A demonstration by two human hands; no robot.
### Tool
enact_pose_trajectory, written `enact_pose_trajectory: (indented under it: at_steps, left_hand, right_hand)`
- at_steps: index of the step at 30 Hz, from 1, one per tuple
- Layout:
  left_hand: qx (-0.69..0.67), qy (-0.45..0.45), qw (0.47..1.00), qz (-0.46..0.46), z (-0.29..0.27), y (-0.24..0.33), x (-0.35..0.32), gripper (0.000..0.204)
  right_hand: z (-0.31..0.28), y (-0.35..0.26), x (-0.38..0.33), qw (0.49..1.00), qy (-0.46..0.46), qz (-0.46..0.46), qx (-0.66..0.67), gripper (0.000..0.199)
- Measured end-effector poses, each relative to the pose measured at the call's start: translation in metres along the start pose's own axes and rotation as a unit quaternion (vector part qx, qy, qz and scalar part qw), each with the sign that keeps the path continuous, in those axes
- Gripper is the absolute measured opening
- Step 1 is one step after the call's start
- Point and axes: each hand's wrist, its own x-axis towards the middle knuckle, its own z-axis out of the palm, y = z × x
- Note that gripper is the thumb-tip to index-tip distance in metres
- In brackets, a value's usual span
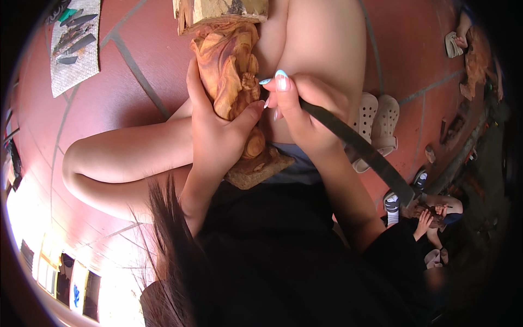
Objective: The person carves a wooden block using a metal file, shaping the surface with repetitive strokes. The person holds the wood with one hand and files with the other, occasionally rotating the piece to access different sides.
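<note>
A carved wooden figure (pixel 224 65), orange-brown with flowing folds, lies along my lap between my bare legs. Its rough, paler block end (pixel 223 13) points away from me, and a flat rough base (pixel 256 173) rests near my body. My left hand (pixel 215 133) wraps round the figure's lower part, thumb across it. In my right hand (pixel 313 111) is a long, dark, flat strip (pixel 362 146), which looks like sandpaper; its tail runs out toward the lower right. My right fingertips are pinched close beside the carving's right edge. What lies between them is hidden.
On the red tiled floor at upper left lies a pale mat (pixel 81 76) with several dark scraps. Pale clogs (pixel 384 125) stand right of my leg. Another person's hands (pixel 427 218) hold a brown piece at the lower right; more wood (pixel 476 60) lies at the far right.
</note>
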Motion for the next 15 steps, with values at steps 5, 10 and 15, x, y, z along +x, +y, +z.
enact_pose_trajectory:
  at_steps: [5, 10, 15]
  left_hand:
    - [-0.007, -0.004, 1.000, 0.002, -0.0007, -0.0007, 0.0004, 0.096]
    - [0.020, -0.001, 1.000, 0.006, -0.0007, 0.0008, -0.0004, 0.095]
    - [0.005, -0.002, 1.000, 0.006, -0.0012, -0.0002, 0.0009, 0.096]
  right_hand:
    - [-0.0038, 0.0024, 0.0030, 1.000, -0.004, 0.012, -0.005, 0.024]
    - [-0.0050, 0.0015, -0.0008, 1.000, -0.012, -0.013, -0.010, 0.023]
    - [-0.0027, -0.0018, -0.0007, 0.999, -0.017, -0.011, -0.036, 0.022]
